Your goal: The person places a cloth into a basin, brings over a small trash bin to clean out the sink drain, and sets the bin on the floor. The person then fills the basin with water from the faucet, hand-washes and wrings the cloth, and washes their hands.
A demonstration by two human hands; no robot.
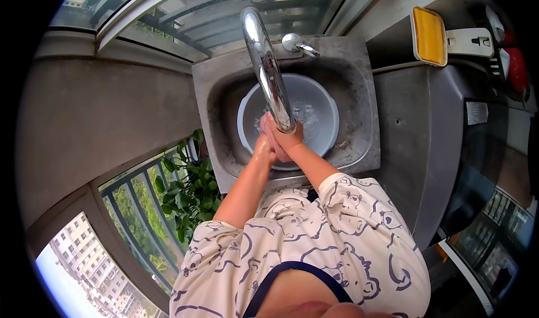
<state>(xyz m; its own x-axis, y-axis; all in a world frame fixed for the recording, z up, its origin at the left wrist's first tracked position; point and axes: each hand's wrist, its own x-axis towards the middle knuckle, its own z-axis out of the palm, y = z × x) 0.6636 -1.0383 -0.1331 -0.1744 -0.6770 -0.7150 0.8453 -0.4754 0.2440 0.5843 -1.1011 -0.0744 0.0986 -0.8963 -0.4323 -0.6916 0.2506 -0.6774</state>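
A wet pink cloth [272, 137] is bunched between my hands, under the spout of the chrome faucet [264, 59]. My left hand [263, 148] is closed on the cloth from the left. From the right, my right hand [289, 137] grips it too, partly covered by the faucet's end. Both hands are over the near part of a round grey-blue basin [333, 105], where water ripples. The basin sits inside a worn metal sink [359, 104]. Some fingers are hidden behind the cloth and faucet.
Behind the sink rises the faucet lever [306, 49] below a window. A leafy plant [188, 197] stands by the railing at left. At right are a grey appliance [438, 144] and a yellow item in a white tray [429, 36].
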